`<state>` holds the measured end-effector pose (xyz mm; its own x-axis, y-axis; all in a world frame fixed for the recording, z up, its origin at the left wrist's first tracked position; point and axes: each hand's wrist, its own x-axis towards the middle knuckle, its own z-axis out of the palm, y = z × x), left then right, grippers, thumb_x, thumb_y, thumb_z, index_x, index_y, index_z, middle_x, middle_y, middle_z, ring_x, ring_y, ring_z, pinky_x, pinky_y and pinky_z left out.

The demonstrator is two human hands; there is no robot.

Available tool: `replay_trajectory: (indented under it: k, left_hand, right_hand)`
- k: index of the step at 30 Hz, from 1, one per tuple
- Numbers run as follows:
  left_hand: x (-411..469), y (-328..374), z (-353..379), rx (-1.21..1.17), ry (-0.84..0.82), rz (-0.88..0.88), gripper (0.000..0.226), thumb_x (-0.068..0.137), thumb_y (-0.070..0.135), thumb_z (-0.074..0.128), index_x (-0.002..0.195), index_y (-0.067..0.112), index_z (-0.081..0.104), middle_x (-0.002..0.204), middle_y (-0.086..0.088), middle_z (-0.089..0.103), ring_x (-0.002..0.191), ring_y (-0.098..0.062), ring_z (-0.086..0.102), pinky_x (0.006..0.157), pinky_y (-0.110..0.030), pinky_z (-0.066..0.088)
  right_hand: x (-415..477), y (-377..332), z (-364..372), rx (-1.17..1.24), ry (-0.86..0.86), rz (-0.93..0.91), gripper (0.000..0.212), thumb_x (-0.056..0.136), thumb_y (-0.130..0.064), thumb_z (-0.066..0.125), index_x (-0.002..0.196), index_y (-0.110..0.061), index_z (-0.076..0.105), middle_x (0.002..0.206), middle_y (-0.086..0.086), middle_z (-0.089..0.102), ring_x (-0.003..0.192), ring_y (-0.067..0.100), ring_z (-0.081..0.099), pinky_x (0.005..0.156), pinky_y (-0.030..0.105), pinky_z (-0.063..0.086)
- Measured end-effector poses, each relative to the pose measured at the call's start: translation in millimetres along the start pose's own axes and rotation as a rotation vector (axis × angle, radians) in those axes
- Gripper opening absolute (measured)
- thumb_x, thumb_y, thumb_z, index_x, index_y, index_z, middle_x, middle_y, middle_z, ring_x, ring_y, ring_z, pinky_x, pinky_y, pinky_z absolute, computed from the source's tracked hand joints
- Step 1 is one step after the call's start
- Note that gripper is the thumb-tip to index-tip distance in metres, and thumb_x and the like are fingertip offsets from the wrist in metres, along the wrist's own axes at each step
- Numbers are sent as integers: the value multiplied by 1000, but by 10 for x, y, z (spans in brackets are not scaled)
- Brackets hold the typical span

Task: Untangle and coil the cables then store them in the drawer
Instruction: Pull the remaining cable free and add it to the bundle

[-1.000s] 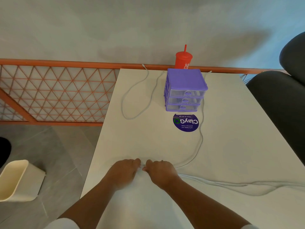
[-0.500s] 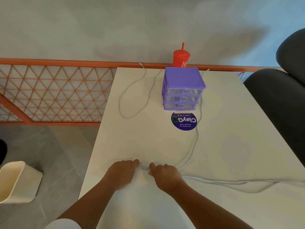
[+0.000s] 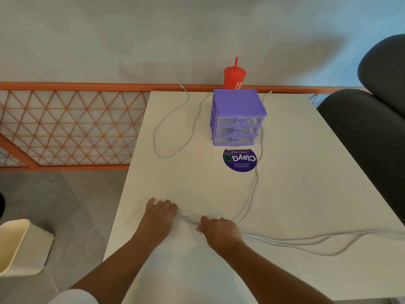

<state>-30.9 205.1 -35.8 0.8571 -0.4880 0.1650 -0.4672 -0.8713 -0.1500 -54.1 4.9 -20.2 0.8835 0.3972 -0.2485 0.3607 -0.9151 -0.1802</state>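
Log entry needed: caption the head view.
Left hand and right hand hold a white cable on the table before closed purple drawers.

The cup [image 3: 234, 79] stands behind the drawer unit [image 3: 238, 119], the sticker [image 3: 239, 160] before it, cables [image 3: 163, 157] either side.

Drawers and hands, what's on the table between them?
Head view: a round purple sticker by the drawers, then bare table; a white cable curves alongside to the right hand.
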Motion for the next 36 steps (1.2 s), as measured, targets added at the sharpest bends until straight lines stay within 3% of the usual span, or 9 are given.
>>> replay_trajectory:
  k: [5, 11, 15, 19, 21, 25, 28, 33, 36]
  left_hand:
    - [-86, -98, -7, -47, -74, -164, 34, 69, 4, 32, 69, 10, 65, 79, -6, 64, 73, -27, 59, 65, -45, 54]
    - [-83, -237, -134, -54, -248, -67, 28, 42, -6, 67, 63, 13, 65, 49, 1, 48, 42, -17, 48, 30, -17, 27]
    - [-117, -283, -160, -2, -280, 44, 16, 46, 3, 63, 57, 15, 63, 46, 3, 47, 37, -14, 45, 30, -13, 25]
    - [-134, -309, -166, 36, -390, 91, 39, 23, 0, 76, 57, 17, 63, 46, 5, 48, 36, -12, 45, 28, -12, 24]
    - [-114, -375, -140, 21, -402, 103, 44, 22, 2, 80, 60, 20, 66, 47, 7, 49, 39, -11, 47, 28, -13, 26]
    - [-118, -357, -301, -31, -447, 82, 36, 71, 2, 63, 104, 14, 59, 91, -1, 61, 85, -17, 58, 63, -23, 49]
    - [-145, -357, -248, -105, -572, 32, 38, 89, 1, 32, 124, 15, 43, 118, -2, 52, 110, -18, 46, 80, -26, 38]
    - [-156, -338, -178, -204, -589, 137, 32, 101, 36, 29, 122, 20, 47, 110, 5, 56, 112, -14, 43, 77, -24, 34]
    - [-127, -306, -224, -329, -597, 33, 25, 99, 41, 30, 91, 31, 51, 79, 13, 45, 96, -14, 44, 71, -26, 30]
  right_hand:
    - [-6, 21, -3, 45, -28, 42, 38, 100, -41, 23, 116, -13, 43, 104, 10, 66, 96, 31, 61, 61, 31, 34]
    - [7, 12, -56, 17, 34, 43, 37, 100, -40, 29, 112, -11, 47, 100, 10, 67, 93, 31, 63, 63, 30, 33]
    - [1, 83, -51, -151, 168, 16, 36, 62, -48, 81, 63, -18, 60, 45, -3, 57, 37, 15, 56, 38, 19, 25]
    - [5, 189, -14, -203, 190, -8, 35, 60, -47, 81, 63, -18, 62, 45, -1, 57, 37, 15, 56, 35, 21, 38]
    - [-8, 228, -88, -181, 104, 5, 32, 87, -42, 58, 91, -11, 63, 75, 7, 68, 68, 25, 66, 52, 29, 42]
    - [-16, 545, -31, -242, 167, -95, 42, 99, -38, 29, 102, -8, 58, 90, 12, 67, 84, 32, 64, 64, 34, 39]
    - [-62, 772, -64, -234, 127, -146, 38, 100, -36, 30, 106, -9, 57, 92, 13, 67, 86, 33, 62, 74, 35, 40]
    - [-113, 932, -119, -227, 41, -50, 37, 100, -38, 25, 116, -15, 49, 107, 8, 63, 96, 27, 58, 83, 33, 37]
    - [-128, 907, -101, -230, 39, -1, 37, 100, -39, 25, 116, -15, 49, 105, 8, 64, 95, 27, 59, 83, 34, 39]
